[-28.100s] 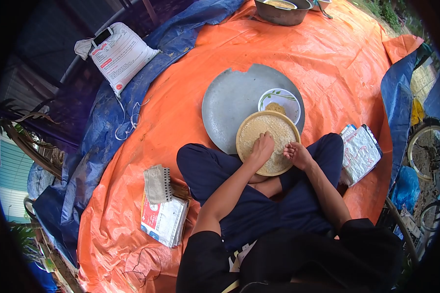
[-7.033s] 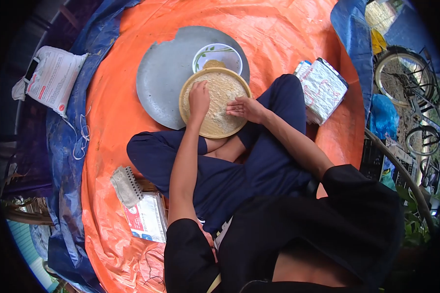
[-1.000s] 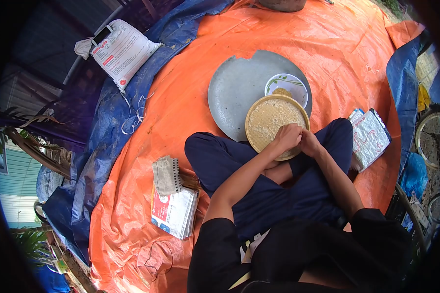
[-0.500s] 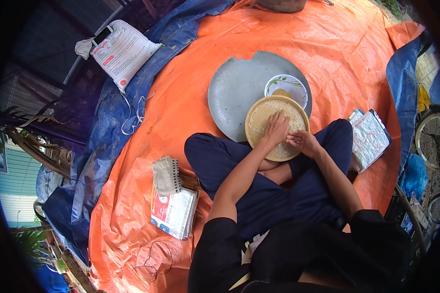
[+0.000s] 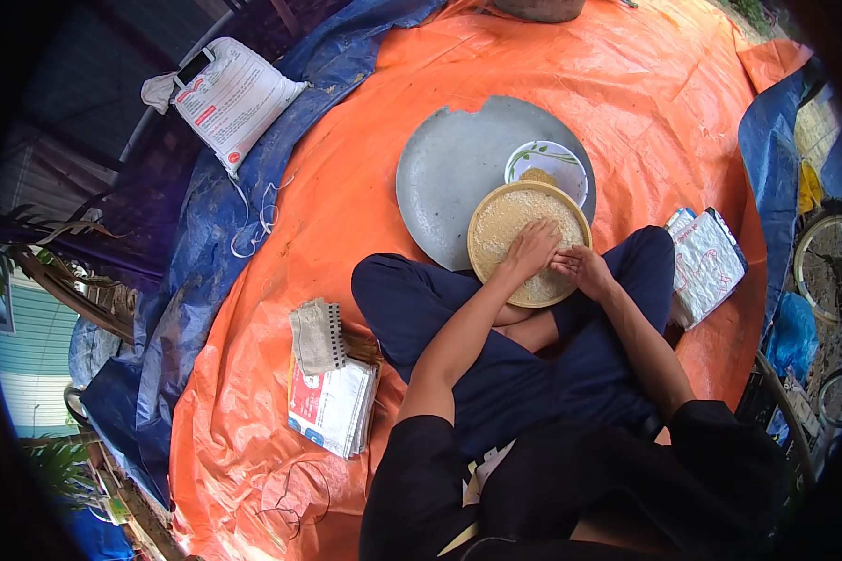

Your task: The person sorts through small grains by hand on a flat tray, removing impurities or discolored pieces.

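Observation:
A round, shallow woven tray (image 5: 478, 262) rests by my lap, with pale grain (image 5: 513, 211) spread in it that looks like rice. My left hand (image 5: 536, 245) lies palm down on the grain, fingers stretched out. Beside it, over the tray's right side, is my right hand (image 5: 585, 269), its palm turned up and its fingers extended toward the left hand. A white bowl with a green leaf pattern (image 5: 568, 166) stands just beyond the tray, which overlaps it; brownish grain shows inside. Under the bowl is a large round grey metal platter (image 5: 440, 178) with a broken far edge.
An orange tarp (image 5: 337, 196) covers the ground, bordered by blue tarp (image 5: 196, 243). Folded sacks (image 5: 332, 402) lie left, and another folded bag (image 5: 706, 266) lies right. A white printed sack (image 5: 239, 103) sits at the upper left. A pot (image 5: 541, 7) stands at the far edge.
My left hand has slid slightly to the right and away from me over the grain. The right hand has shifted a little; tray and bowl stay in place.

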Demonstrator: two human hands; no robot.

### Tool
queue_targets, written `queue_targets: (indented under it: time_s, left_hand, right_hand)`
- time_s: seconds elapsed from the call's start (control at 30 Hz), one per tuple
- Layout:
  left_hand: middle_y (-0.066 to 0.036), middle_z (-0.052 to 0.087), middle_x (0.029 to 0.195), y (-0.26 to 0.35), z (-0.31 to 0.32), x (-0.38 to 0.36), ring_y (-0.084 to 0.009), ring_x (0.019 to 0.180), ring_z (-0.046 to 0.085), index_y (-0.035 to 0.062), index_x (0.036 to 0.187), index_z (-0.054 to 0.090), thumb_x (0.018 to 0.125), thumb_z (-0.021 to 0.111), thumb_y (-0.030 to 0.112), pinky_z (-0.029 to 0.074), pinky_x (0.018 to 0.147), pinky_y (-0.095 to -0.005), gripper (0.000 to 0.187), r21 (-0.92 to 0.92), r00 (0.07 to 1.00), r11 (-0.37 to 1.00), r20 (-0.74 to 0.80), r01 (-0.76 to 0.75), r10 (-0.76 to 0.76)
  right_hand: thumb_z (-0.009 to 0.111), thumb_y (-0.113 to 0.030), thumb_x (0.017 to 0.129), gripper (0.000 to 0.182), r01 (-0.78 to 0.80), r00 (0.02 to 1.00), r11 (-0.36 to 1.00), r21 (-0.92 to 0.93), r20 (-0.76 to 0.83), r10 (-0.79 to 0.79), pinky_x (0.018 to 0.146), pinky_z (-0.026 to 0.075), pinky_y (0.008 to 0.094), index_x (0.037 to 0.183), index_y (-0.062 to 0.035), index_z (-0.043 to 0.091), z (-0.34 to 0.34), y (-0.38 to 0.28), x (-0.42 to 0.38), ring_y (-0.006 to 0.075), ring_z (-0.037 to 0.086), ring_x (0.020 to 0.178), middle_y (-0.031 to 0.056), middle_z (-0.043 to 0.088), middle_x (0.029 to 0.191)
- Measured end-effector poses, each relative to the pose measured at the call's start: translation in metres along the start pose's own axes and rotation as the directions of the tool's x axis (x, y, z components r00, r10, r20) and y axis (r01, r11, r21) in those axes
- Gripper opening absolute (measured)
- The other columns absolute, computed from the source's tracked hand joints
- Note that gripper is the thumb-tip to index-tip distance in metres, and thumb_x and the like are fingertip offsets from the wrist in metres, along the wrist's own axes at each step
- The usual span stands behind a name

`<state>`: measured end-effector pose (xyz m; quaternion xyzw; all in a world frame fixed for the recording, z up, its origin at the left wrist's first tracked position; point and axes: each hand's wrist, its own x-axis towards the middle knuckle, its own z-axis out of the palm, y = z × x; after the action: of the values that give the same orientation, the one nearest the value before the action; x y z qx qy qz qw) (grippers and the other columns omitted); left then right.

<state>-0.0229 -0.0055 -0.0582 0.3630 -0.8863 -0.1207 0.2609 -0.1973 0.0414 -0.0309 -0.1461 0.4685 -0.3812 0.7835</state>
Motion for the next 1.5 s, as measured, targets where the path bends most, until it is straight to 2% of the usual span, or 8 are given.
queue_targets:
  time_s: [0.07, 0.27, 0.47, 0.67, 0.77, 0.87, 1.17, 1.5]
  left_hand:
    - [-0.012, 0.058, 0.106, 0.002, -0.003, 0.002, -0.0284, 0.106, 0.054, 0.0071, 0.088, 0.064, 0.077, 0.060, 0.014, 0.042, 0.091, -0.0399, 0.014, -0.031, 0.999, 0.999, -0.024, -0.037, 0.036]
    - [-0.007, 0.060, 0.095, 0.009, -0.008, 0.003, -0.0252, 0.096, 0.057, 0.0074, 0.085, 0.064, 0.069, 0.068, 0.012, 0.046, 0.082, -0.0392, 0.017, -0.065, 0.997, 0.996, 0.057, -0.056, 0.060]
    - [-0.013, 0.061, 0.083, 0.011, -0.007, 0.005, -0.0301, 0.082, 0.061, 0.0034, 0.077, 0.064, 0.071, 0.065, 0.009, 0.050, 0.074, -0.0404, 0.009, -0.176, 0.994, 0.984, 0.108, 0.022, -0.002]
    - [-0.020, 0.062, 0.087, 0.007, -0.001, 0.003, -0.0352, 0.085, 0.063, 0.0001, 0.078, 0.063, 0.079, 0.053, 0.009, 0.051, 0.073, -0.0418, 0.013, -0.219, 0.969, 0.958, 0.204, 0.183, -0.138]
    - [-0.022, 0.062, 0.088, 0.006, 0.000, 0.003, -0.0363, 0.086, 0.063, -0.0014, 0.079, 0.063, 0.079, 0.053, 0.010, 0.051, 0.073, -0.0420, 0.015, -0.182, 0.955, 0.965, 0.262, 0.187, -0.135]
    - [-0.018, 0.059, 0.078, 0.005, 0.007, 0.001, -0.0357, 0.078, 0.061, -0.0010, 0.071, 0.061, 0.072, 0.060, 0.005, 0.050, 0.070, -0.0415, 0.006, -0.191, 0.985, 0.975, 0.148, 0.116, -0.089]
    - [-0.025, 0.062, 0.091, 0.007, 0.000, 0.003, -0.0376, 0.087, 0.064, -0.0040, 0.085, 0.063, 0.080, 0.051, 0.006, 0.051, 0.074, -0.0424, 0.016, -0.141, 0.947, 0.977, 0.300, 0.161, -0.113]
    - [-0.028, 0.062, 0.094, 0.010, -0.003, 0.002, -0.0394, 0.089, 0.063, -0.0055, 0.088, 0.061, 0.081, 0.049, 0.006, 0.051, 0.075, -0.0429, 0.018, -0.160, 0.939, 0.966, 0.310, 0.204, -0.148]
  right_hand:
    - [0.037, -0.021, 0.097, 0.037, 0.030, 0.999, 0.999, 0.015, -0.016, -0.030, 0.088, 0.052, 0.0316, 0.113, 0.0096, 0.051, 0.001, 0.000, 0.000, 0.0265, 0.063, 0.096, 0.0183, 0.062, 0.102]
    - [0.040, -0.018, 0.095, 0.033, 0.105, 0.992, 0.992, 0.063, -0.074, -0.100, 0.090, 0.050, 0.0326, 0.109, 0.0092, 0.052, 0.001, -0.002, -0.002, 0.0262, 0.062, 0.096, 0.0177, 0.062, 0.101]
    - [0.042, -0.018, 0.094, 0.031, 0.143, 0.987, 0.989, 0.049, -0.083, -0.138, 0.088, 0.050, 0.0328, 0.106, 0.0079, 0.053, -0.001, -0.001, -0.001, 0.0255, 0.062, 0.093, 0.0176, 0.063, 0.099]
    - [0.043, -0.020, 0.094, 0.030, 0.148, 0.984, 0.988, 0.041, -0.105, -0.143, 0.086, 0.050, 0.0318, 0.105, 0.0065, 0.054, 0.004, -0.004, -0.006, 0.0250, 0.063, 0.092, 0.0160, 0.063, 0.097]
    - [0.043, -0.021, 0.095, 0.031, 0.145, 0.985, 0.989, 0.043, -0.104, -0.140, 0.086, 0.050, 0.0312, 0.105, 0.0060, 0.054, 0.002, -0.004, -0.004, 0.0248, 0.063, 0.092, 0.0153, 0.063, 0.097]
    - [0.042, -0.023, 0.095, 0.032, 0.145, 0.985, 0.989, 0.042, -0.104, -0.139, 0.086, 0.049, 0.0309, 0.105, 0.0057, 0.055, 0.002, -0.004, -0.004, 0.0247, 0.062, 0.092, 0.0150, 0.063, 0.097]
    - [0.041, -0.025, 0.096, 0.034, 0.133, 0.989, 0.989, 0.060, -0.080, -0.128, 0.086, 0.049, 0.0309, 0.105, 0.0050, 0.055, 0.001, -0.004, -0.003, 0.0249, 0.062, 0.093, 0.0142, 0.063, 0.097]
    - [0.038, -0.027, 0.098, 0.036, 0.107, 0.993, 0.993, 0.056, -0.054, -0.104, 0.086, 0.050, 0.0309, 0.104, 0.0040, 0.056, -0.003, -0.002, 0.000, 0.0253, 0.062, 0.094, 0.0132, 0.064, 0.097]
